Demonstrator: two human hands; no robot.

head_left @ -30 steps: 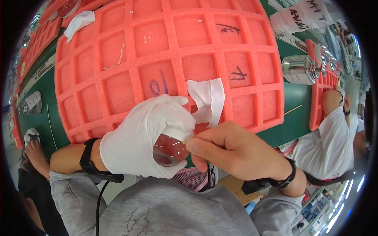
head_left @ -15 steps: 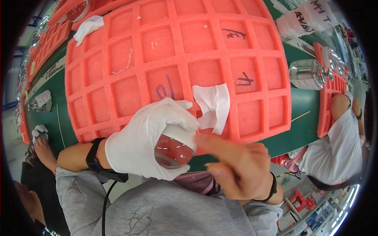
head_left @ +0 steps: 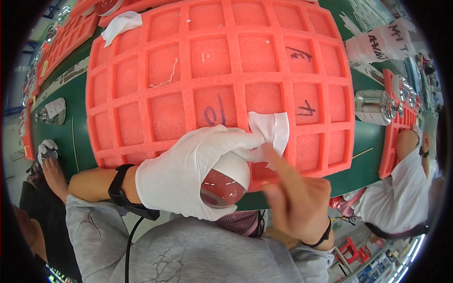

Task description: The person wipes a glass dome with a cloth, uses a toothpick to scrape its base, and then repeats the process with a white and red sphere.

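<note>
The round, glossy, glass-like disc (head_left: 222, 189) is held up at the near edge of the tray, left of the bare hand, in the white-gloved left hand (head_left: 188, 172). Its nearer part shows deep red, with small bright glints and a smoky grey curved patch low on the left; its farther part is smooth white, and whether that is glass, cloth or glove cannot be told. The glove is soft, matte fabric, gently wrinkled, and the left hand is curled round the disc's edge, grasping it from the left. The bare right hand (head_left: 302, 203) is blurred, its index finger stretched toward the far left and its thumb apart; whether it grips anything cannot be told.

Just beyond the fingertips, a creased white cloth (head_left: 276, 127) with a dull, limp texture drapes over a coral-red foam tray (head_left: 233, 52). The tray is grainy and thick-ribbed, divided into squarish hollows, some carrying dark handwritten marks. A second crumpled white cloth (head_left: 121, 26) lies over its far left corner. Beneath is a smooth green surface (head_left: 365, 137). To the right stand a clear glass bottle with a shiny metal top (head_left: 373, 107) and, nearer, a thin pale wooden-looking stick (head_left: 362, 152).
</note>
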